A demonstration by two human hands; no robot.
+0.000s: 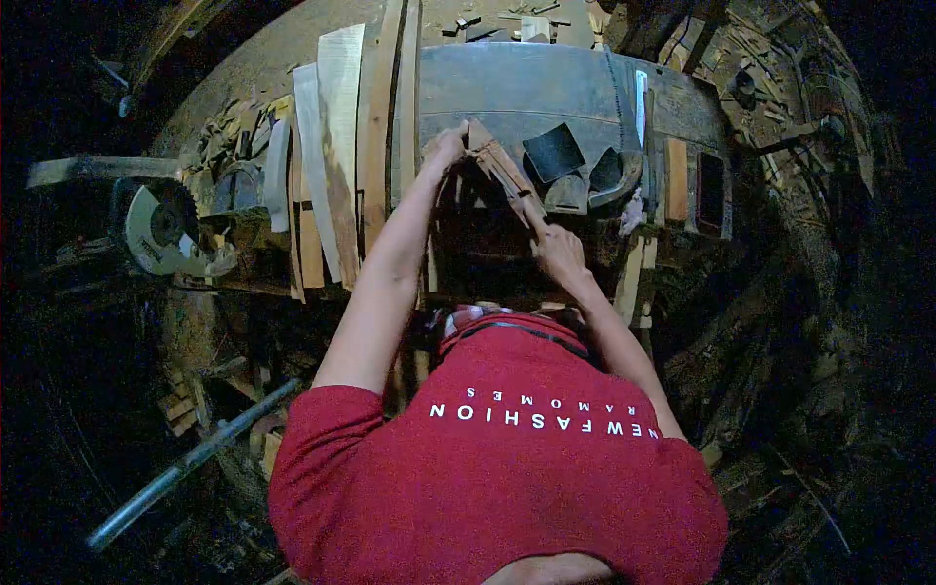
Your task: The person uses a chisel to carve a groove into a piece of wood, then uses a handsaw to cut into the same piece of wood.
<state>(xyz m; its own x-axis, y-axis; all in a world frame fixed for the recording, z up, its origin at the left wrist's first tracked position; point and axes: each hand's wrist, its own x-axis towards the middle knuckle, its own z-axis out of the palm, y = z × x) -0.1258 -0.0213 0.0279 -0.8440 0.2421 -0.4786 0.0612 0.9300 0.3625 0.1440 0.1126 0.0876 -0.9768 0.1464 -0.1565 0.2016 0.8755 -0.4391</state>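
Note:
A narrow reddish-brown wooden piece (pixel 502 169) lies slantwise over the front part of a dark workbench (pixel 507 83). My left hand (pixel 446 149) is closed at its far upper end. At the near lower end, my right hand (pixel 561 252) has its fingers wrapped round a light wooden part (pixel 532 213) in line with the piece. Whether the two wooden parts are joined cannot be made out. Just right of them lies a black square sheet (pixel 554 152).
Long boards (pixel 374 127) lie to the left of my left hand. A circular saw blade (pixel 166 222) stands at the far left. On the right are a curved dark object (pixel 617 177), an orange-brown block (pixel 676 178) and a dark flat rectangle (pixel 710 188).

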